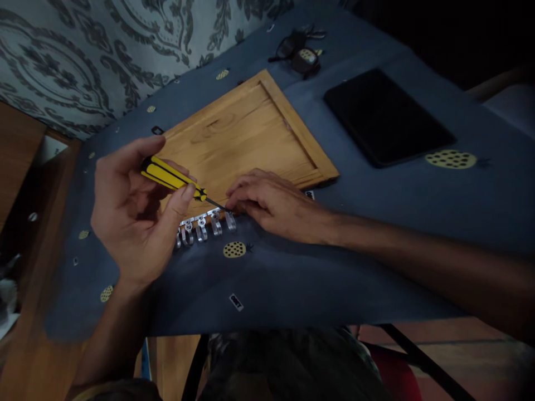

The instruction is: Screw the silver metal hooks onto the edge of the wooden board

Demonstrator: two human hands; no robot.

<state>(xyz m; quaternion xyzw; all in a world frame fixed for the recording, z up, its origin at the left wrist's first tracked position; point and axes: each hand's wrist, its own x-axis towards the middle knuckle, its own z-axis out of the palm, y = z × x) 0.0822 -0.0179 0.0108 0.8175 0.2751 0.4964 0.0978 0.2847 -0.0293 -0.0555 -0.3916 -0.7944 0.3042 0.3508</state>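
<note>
My left hand [137,206] is closed round a screwdriver [171,177] with a yellow and black handle. The thin shaft points right and down, its tip at the end of a metal hook rail [202,219]. That rail, with several silver hooks, lies along the near edge of a framed wooden board [234,133]. Close beside the screwdriver tip, my right hand [276,206] rests on the board's near edge, fingers bent and pressed together by the last hook. Whatever its fingertips may pinch there is hidden or too small to name.
A dark tablet [387,120] lies to the right of the board on the blue tablecloth [334,278]. Beyond the board are dark-rimmed glasses [288,49]. A patterned curtain [125,50] hangs along the back left edge.
</note>
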